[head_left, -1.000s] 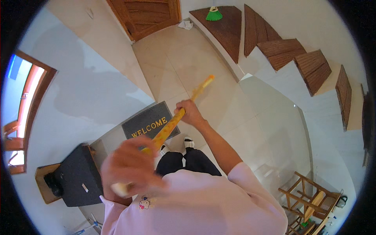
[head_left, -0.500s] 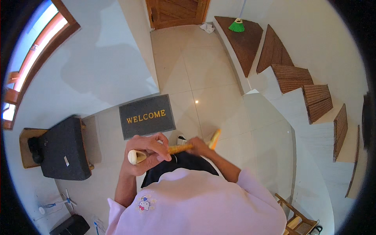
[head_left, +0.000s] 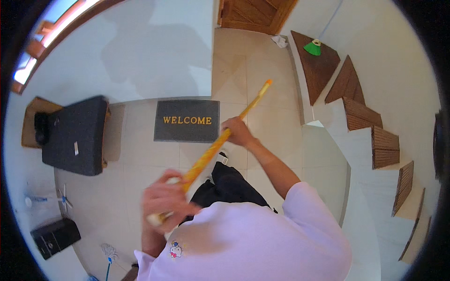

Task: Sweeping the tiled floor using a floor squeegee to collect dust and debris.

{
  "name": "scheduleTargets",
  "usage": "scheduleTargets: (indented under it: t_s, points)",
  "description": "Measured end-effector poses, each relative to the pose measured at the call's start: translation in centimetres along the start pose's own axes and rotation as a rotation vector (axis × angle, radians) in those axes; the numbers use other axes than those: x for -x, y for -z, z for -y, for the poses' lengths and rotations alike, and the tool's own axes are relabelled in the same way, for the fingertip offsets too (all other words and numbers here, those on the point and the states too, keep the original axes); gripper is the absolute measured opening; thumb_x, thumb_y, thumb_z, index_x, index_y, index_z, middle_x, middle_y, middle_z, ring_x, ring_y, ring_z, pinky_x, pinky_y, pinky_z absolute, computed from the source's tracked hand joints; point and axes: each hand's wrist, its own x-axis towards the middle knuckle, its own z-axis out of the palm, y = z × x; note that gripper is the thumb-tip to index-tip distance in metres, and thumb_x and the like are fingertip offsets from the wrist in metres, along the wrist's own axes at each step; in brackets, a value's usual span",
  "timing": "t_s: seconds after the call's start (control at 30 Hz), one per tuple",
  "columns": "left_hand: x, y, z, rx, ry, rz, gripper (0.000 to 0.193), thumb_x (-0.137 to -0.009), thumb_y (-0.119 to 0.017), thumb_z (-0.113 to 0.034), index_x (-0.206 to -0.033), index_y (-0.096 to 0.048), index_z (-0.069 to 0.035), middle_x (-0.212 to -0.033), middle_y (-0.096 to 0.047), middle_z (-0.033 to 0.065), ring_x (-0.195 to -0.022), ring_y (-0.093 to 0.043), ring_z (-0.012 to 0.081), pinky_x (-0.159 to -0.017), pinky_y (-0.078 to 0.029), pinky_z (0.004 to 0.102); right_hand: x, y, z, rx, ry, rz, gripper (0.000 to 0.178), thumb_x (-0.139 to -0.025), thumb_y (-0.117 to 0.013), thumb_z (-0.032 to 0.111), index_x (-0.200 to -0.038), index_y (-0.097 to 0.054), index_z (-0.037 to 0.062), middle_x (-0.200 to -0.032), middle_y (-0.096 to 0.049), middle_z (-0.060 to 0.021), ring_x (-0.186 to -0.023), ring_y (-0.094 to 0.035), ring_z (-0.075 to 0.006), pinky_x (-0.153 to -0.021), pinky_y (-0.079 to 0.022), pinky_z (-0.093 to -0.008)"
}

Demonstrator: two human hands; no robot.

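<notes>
A long yellow pole with a mottled pattern runs slantwise ahead of me, from near my chest at the left up to an orange tip over the tiled floor. My left hand, smeared by motion, is closed round its near end, where a cream-coloured cap sticks out below the fingers. Farther along, my right hand grips the pole about midway, with the arm stretched forward. What the far end carries, if anything, cannot be made out.
A grey doormat lies ahead. Brown-treaded stairs climb at the right, with a green broom on the lowest step. At the left stand a dark padded seat, a fan and a black box; a mop lies nearby.
The pole has swung from nearly level near my waist to pointing forward and right. My right hand has reached forward; the left has dropped closer to me. My view has turned.
</notes>
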Motion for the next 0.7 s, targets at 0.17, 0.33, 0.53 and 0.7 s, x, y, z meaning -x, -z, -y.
scheduleTargets:
  t_s: [0.17, 0.33, 0.53, 0.7]
  points:
    - [9.9, 6.1, -8.3, 0.034, -0.492, -0.416, 0.013, -0.061, -0.058, -0.015, -0.052, -0.049, -0.016, -0.050, -0.041, -0.0039, -0.042, -0.035, 0.0098, -0.047, -0.029, 0.0273, -1.4, -5.4, 14.9, -0.179, 0.291, 0.245, 0.013, -0.049, -0.058, 0.015, -0.055, -0.049, 0.0076, -0.056, -0.050, -0.0103, -0.059, -0.051, -0.0299, -0.053, -0.040, -0.0395]
    - [13.6, 5.7, -16.0, -0.239, -0.373, -0.098, 0.025, -0.082, -0.027, -0.024, -0.099, -0.043, -0.015, -0.055, -0.045, 0.0019, -0.047, -0.046, 0.0130, -0.063, -0.030, 0.0343, 0.6, -10.5, 24.3, -0.448, 0.475, 0.362, 0.011, -0.053, -0.054, 0.016, -0.052, -0.050, 0.0055, -0.054, -0.050, -0.0123, -0.059, -0.051, -0.0311, -0.053, -0.041, -0.0399]
    - [16.7, 1.1, -15.7, -0.442, -0.292, -0.174, 0.014, -0.076, -0.043, -0.016, -0.086, -0.044, -0.007, -0.044, -0.045, 0.0009, -0.038, -0.044, 0.0128, -0.054, -0.031, 0.0336, 4.6, -14.1, 25.4, -0.471, 0.639, 0.714, 0.016, -0.055, -0.055, 0.019, -0.055, -0.055, 0.0030, -0.054, -0.051, -0.0167, -0.054, -0.051, -0.0328, -0.051, -0.043, -0.0389]
    - [18.2, 0.9, -7.5, -0.446, 0.135, -0.544, 0.008, -0.069, -0.047, -0.011, -0.066, -0.051, -0.005, -0.040, -0.043, 0.0014, -0.036, -0.040, 0.0135, -0.068, -0.039, 0.0375, 5.4, -11.5, 14.1, -0.220, 0.468, 0.794, 0.017, -0.054, -0.057, 0.020, -0.054, -0.054, 0.0028, -0.054, -0.051, -0.0155, -0.054, -0.050, -0.0324, -0.053, -0.041, -0.0397]
